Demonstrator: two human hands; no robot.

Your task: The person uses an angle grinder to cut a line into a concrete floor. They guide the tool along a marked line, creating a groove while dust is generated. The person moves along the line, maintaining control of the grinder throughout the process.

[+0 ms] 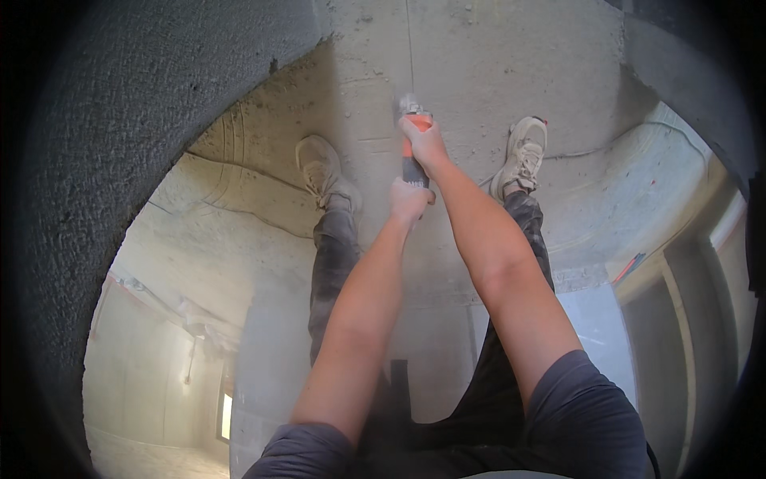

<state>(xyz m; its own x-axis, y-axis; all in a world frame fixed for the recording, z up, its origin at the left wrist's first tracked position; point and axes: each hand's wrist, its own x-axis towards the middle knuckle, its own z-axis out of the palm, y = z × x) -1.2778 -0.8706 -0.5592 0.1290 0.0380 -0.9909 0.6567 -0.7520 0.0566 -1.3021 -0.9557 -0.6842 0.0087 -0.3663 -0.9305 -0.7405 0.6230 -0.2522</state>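
Power tool: one is seen, orange and dark, held between the feet over the concrete floor; its metal front end is blurred.
Right grip: wrapped around the orange front part.
Left grip: closed on the dark rear part, nearer the body.
Groove: one thin dark line is seen running from the tool's front away to the upper edge; whether the floor is touched there cannot be told.
Shoes: two, pale and laced, one planted on either side.
Wall: one rough grey face is seen at left.
Writing: pale lettering is borne on the tool's dark part.
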